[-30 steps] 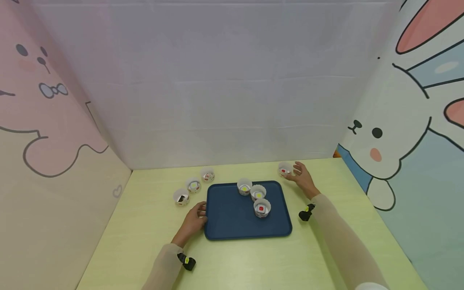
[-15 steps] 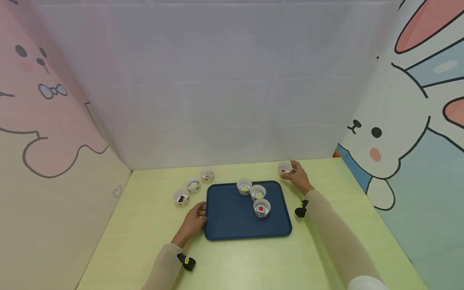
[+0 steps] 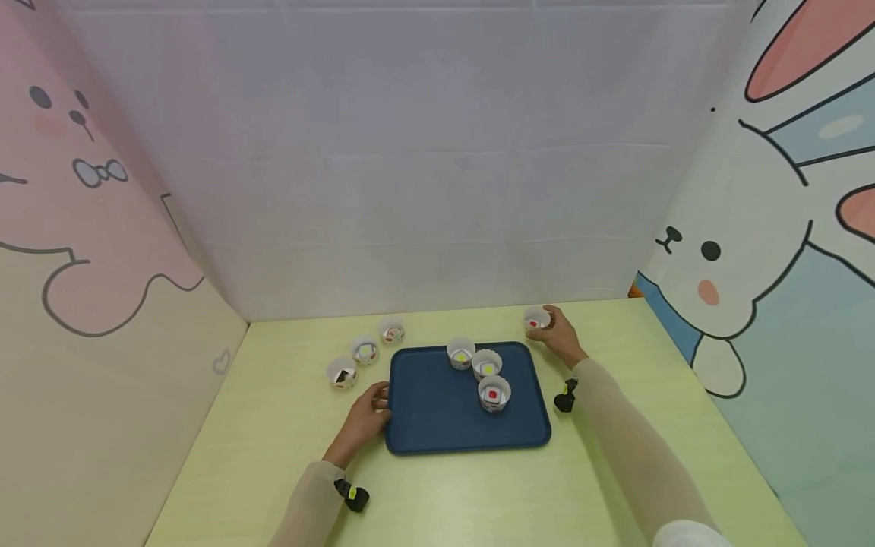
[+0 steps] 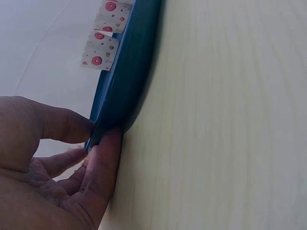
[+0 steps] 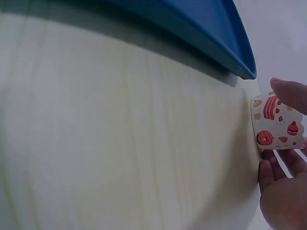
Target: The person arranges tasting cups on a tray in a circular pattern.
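Note:
A dark blue tray [image 3: 437,414] lies on the yellow-green table with three white paper cups on it: one with a yellow piece [image 3: 461,352], one beside it [image 3: 487,365], one with a red piece [image 3: 494,392]. My left hand [image 3: 369,414] pinches the tray's left rim [image 4: 120,103], thumb above and fingers beneath. At the back right, off the tray, stands a white cup with a red piece [image 3: 536,319]; my right hand [image 3: 559,334] grips it, and its printed side [image 5: 277,123] shows between thumb and fingers in the right wrist view.
Three more white cups stand left of the tray: one with a dark piece [image 3: 342,372], one with a pale piece [image 3: 364,349], one at the back [image 3: 392,330]. Cartoon panels wall the table on three sides. The tray's corner [image 5: 240,62] is near the right hand.
My right hand moved in from spread fingers beside the back-right cup and closed around it. The left hand and the tray stayed where they were.

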Available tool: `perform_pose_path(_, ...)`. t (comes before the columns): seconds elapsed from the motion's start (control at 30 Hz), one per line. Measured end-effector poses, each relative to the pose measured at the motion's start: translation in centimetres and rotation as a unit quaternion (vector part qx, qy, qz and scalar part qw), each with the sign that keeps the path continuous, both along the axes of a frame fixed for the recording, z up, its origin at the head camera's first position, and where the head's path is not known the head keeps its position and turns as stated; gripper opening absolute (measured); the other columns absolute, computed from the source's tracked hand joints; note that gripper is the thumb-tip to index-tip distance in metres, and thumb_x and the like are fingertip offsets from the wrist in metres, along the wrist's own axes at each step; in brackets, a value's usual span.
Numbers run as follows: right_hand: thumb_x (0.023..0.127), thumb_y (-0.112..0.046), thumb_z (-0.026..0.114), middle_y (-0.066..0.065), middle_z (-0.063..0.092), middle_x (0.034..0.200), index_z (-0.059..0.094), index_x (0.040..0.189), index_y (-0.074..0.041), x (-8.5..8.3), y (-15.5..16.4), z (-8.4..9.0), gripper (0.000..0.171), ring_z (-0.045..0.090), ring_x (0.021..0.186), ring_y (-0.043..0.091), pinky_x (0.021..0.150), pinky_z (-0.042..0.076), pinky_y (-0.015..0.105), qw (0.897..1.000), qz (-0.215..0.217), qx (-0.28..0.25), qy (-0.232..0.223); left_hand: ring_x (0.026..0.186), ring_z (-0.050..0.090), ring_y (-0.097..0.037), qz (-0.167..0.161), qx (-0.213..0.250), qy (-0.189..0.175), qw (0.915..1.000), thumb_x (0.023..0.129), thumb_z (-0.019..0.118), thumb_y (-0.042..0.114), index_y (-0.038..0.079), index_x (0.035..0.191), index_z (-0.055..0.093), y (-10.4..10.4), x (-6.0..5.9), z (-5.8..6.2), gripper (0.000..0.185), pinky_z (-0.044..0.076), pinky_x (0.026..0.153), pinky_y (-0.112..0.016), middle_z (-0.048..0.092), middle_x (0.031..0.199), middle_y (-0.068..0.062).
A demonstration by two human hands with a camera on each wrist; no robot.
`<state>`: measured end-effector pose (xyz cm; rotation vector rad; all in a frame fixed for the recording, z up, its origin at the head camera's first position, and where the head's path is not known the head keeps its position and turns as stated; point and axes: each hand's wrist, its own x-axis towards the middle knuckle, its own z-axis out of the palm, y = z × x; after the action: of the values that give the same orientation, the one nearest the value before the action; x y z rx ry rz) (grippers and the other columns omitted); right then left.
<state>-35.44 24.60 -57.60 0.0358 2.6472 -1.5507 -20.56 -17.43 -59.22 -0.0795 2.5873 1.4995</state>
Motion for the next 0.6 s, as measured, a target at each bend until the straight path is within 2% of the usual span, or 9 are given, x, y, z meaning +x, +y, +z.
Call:
perform_pose_path(0.13, 0.085, -0.022, 0.074, 0.023, 0.051, 0.13, 0.025, 0.153, -0.006, -0.1, -0.2, -0.3, 0.085, 0.05, 0.109, 0.031, 0.084, 0.041, 0.034, 1.0, -0.001, 0.008, 0.007, 0.109, 0.06, -0.029, -0.001, 0.002, 0.0, 1.0, 0.082, 0.059, -0.003, 0.002, 0.14, 0.049, 0.0, 0.0, 0.0, 0.059, 0.053, 0.071, -0.034, 0.059, 0.124, -0.018)
perform_pose_path(0.43, 0.087, -0.022, 0.072, 0.025, 0.052, 0.135, 0.037, 0.145, -0.001, -0.1, -0.6, -1.0, 0.072, 0.052, 0.119, 0.037, 0.098, 0.044, 0.049, 0.999, -0.007, 0.033, 0.025, 0.108, 0.06, -0.028, 0.003, 0.01, -0.003, 0.9999, 0.083, 0.059, -0.003, 0.003, 0.141, 0.048, 0.1, 0.0, 0.1, 0.059, 0.053, 0.068, -0.032, 0.058, 0.124, -0.017)
perform_pose_path(0.6, 0.089, -0.025, 0.071, 0.026, 0.052, 0.136, 0.038, 0.144, 0.0, 0.3, -0.7, -1.1, 0.069, 0.053, 0.119, 0.038, 0.098, 0.045, 0.051, 0.999, -0.007, 0.044, 0.029, 0.108, 0.06, -0.028, 0.005, 0.009, -0.005, 0.9999, 0.082, 0.059, -0.003, 0.003, 0.14, 0.049, 0.1, 0.0, 0.1, 0.059, 0.052, 0.068, -0.031, 0.059, 0.124, -0.017)
